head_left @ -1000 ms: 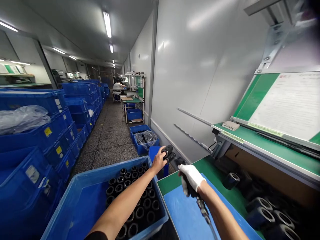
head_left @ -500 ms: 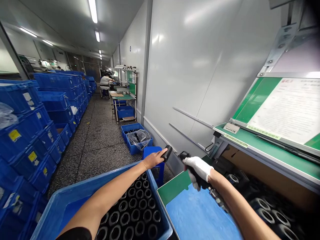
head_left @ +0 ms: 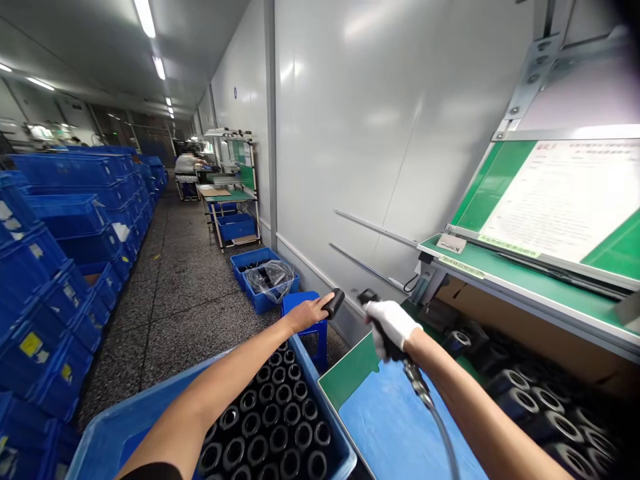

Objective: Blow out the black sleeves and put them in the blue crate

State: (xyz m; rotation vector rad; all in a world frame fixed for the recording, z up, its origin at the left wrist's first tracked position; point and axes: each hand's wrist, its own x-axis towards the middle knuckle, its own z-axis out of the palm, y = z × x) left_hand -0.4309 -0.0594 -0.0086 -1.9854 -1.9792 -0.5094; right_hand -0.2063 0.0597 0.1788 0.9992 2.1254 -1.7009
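Observation:
My left hand (head_left: 306,313) grips a short black cylindrical part (head_left: 334,303) at its fingertips, raised above the far corner of a blue crate (head_left: 331,427). That crate holds rows of upright black cylinders (head_left: 274,421). My right hand (head_left: 393,327), in a white glove, is shut on a black air blow gun (head_left: 387,347) with a metal fitting and a grey hose (head_left: 440,427). The gun's nozzle points up and left, a short gap from the black part. Below my right hand lies a blue mat (head_left: 395,427).
The mat lies on a green-edged bench (head_left: 349,370). Black-and-silver cylinders (head_left: 530,407) fill a box at right, under a shelf holding a paper sheet (head_left: 560,200). A blue stool (head_left: 315,340) stands beyond the crate. Stacked blue crates (head_left: 60,267) line the aisle; a co-worker (head_left: 186,163) sits far off.
The view has swung, sliding the aisle and wall leftward in the frame. Both hands stay raised, with the black part and the gun's nozzle still close together.

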